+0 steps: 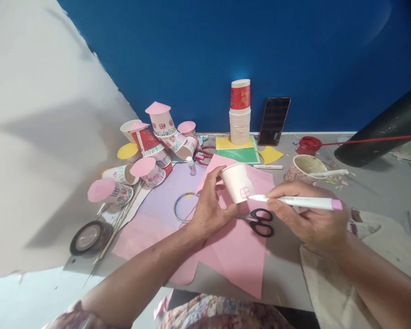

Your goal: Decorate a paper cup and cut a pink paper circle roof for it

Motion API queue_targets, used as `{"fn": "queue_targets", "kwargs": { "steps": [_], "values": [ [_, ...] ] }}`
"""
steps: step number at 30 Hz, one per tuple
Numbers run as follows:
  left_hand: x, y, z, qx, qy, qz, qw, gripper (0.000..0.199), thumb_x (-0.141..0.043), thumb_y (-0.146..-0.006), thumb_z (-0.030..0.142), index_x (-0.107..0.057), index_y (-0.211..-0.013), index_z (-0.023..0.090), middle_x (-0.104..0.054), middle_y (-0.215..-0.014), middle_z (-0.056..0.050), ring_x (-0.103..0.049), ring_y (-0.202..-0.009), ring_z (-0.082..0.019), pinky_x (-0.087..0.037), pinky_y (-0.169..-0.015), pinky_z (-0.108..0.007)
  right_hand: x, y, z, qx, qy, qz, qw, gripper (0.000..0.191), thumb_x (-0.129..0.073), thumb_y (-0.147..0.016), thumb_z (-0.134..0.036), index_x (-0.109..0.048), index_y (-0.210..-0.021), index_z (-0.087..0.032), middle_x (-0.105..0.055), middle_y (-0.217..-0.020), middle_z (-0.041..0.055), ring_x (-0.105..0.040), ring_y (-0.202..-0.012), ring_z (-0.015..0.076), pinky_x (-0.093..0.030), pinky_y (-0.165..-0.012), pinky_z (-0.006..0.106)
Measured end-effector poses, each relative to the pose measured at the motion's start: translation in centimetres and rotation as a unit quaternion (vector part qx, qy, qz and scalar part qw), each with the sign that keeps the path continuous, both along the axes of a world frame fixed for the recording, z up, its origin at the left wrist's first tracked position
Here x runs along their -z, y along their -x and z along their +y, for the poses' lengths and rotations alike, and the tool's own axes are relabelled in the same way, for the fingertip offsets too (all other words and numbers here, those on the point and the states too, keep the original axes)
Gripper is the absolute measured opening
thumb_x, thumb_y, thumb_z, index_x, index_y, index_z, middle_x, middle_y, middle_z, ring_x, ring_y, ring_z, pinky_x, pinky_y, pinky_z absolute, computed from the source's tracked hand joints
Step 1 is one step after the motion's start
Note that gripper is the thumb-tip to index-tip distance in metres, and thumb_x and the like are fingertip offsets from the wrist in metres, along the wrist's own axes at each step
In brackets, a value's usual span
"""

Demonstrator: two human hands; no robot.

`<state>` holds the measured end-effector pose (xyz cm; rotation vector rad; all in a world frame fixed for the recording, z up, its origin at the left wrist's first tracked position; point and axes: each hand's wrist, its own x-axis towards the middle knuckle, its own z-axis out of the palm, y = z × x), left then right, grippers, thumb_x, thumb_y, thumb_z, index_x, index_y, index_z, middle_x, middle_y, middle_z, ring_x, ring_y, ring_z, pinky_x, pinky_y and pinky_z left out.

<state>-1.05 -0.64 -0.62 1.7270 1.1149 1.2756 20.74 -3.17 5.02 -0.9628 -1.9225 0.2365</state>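
Observation:
My left hand (210, 205) is wrapped round a white paper cup (233, 179), which it holds tilted above the pink paper (239, 256). A small pink window shape is drawn on the cup's side. In my right hand (311, 219) is a white marker (294, 201) with a pink end. Its tip is at the cup beside the drawn window; whether it touches cannot be made out. Black-handled scissors (261, 223) lie on the pink paper under the cup, their blades partly hidden by my left hand.
Decorated paper cups (162, 123) with pink tops crowd the left. A cup stack (240, 123) and a leaning phone (275, 121) stand at the back. Tape (91, 238) lies left, a patterned cup (303, 168) and a cloth (380, 265) right. A glue stick (191, 165) stands on purple paper.

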Motion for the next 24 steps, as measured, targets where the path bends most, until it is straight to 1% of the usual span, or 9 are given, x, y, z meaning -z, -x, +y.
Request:
{"fn": "queue_targets", "kwargs": {
  "steps": [3, 8, 13, 17, 20, 24],
  "values": [
    [0.05, -0.03, -0.03, 0.003, 0.004, -0.006, 1.0, 0.08, -0.077, -0.072, 0.016, -0.045, -0.144, 0.026, -0.057, -0.149, -0.011, -0.056, -0.136, -0.03, -0.051, -0.111, -0.048, 0.12, -0.02, 0.02, 0.001, 0.005, -0.006, 1.0, 0.009, -0.068, -0.095, -0.019, -0.071, -0.09, -0.025, -0.08, -0.075, -0.0003, -0.073, -0.059, 0.016, -0.053, -0.055, 0.026],
    [0.1, -0.11, 0.03, 0.01, 0.002, -0.014, 1.0, 0.079, -0.075, -0.071, 0.013, -0.045, -0.143, 0.026, -0.056, -0.149, -0.01, -0.056, -0.136, -0.029, -0.051, -0.112, -0.048, 0.55, -0.2, 0.02, 0.031, -0.003, 0.012, 0.999, 0.009, -0.069, -0.095, -0.018, -0.07, -0.089, -0.024, -0.079, -0.074, -0.0021, -0.069, -0.054, 0.0131, -0.052, -0.052, 0.024],
    [-0.05, -0.12, -0.03, 0.007, 0.007, -0.011, 1.0, 0.079, -0.077, -0.072, 0.015, -0.046, -0.143, 0.027, -0.058, -0.148, -0.01, -0.057, -0.135, -0.03, -0.051, -0.113, -0.049, 0.38, -0.09, -0.06, 0.022, -0.001, 0.011, 1.0, 0.009, -0.068, -0.096, -0.019, -0.069, -0.087, -0.023, -0.077, -0.069, -0.0028, -0.066, -0.049, 0.0115, -0.049, -0.048, 0.023],
    [0.05, -0.14, 0.02, 0.009, 0.005, -0.013, 1.0, 0.08, -0.078, -0.071, 0.016, -0.045, -0.143, 0.026, -0.058, -0.148, -0.011, -0.058, -0.135, -0.03, -0.052, -0.112, -0.049, 0.33, -0.04, -0.02, 0.037, -0.006, 0.01, 0.999, 0.011, -0.067, -0.095, -0.017, -0.069, -0.085, -0.023, -0.076, -0.067, -0.0035, -0.065, -0.047, 0.0104, -0.049, -0.047, 0.022],
    [0.11, -0.18, 0.02, 0.007, 0.005, -0.012, 1.0, 0.08, -0.079, -0.072, 0.016, -0.045, -0.143, 0.026, -0.057, -0.148, -0.011, -0.058, -0.135, -0.031, -0.052, -0.112, -0.05, 0.47, -0.1, -0.03, 0.045, -0.007, 0.019, 0.999, 0.01, -0.068, -0.094, -0.017, -0.07, -0.086, -0.023, -0.077, -0.069, -0.0026, -0.066, -0.05, 0.0112, -0.05, -0.048, 0.022],
    [0.12, -0.2, -0.04, 0.007, 0.019, -0.017, 1.0, 0.079, -0.082, -0.072, 0.02, -0.046, -0.142, 0.026, -0.058, -0.146, -0.012, -0.058, -0.135, -0.031, -0.052, -0.111, -0.05, 0.49, -0.12, -0.08, 0.033, -0.004, 0.012, 0.999, 0.009, -0.069, -0.094, -0.018, -0.071, -0.086, -0.024, -0.078, -0.07, -0.0019, -0.068, -0.052, 0.0133, -0.05, -0.049, 0.024]
  ]
}}
